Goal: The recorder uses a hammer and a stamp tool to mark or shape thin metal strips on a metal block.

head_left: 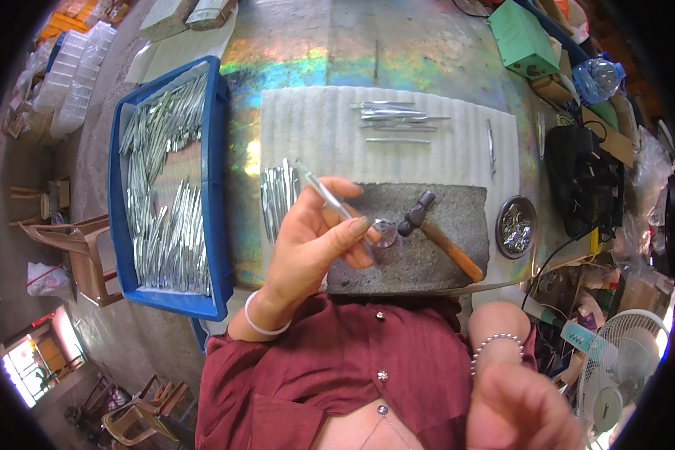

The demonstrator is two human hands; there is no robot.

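Note:
My left hand [319, 232] is closed around a slim, shiny metal strip [324, 193], with the thumb pressed against it. One end of the strip points up and away to the left. By the fingertips is a small round shiny metal piece [385, 233]; whether it joins the strip I cannot make out. Below the hand lies a dark stone block [416, 266], carrying a hammer [454, 253] with a wooden handle and dark head. My right hand [525, 409] is raised close to my body at the lower right, blurred, away from the block, its fingers unclear.
Slim metal pieces fill a blue tray [219, 187] on the left. More strips [397, 116] lie on the white foam sheet [315, 112], with a bundle [277, 195] beside my left hand. A round dish [516, 227] of shiny bits stands right; a fan [622, 367] is lower right.

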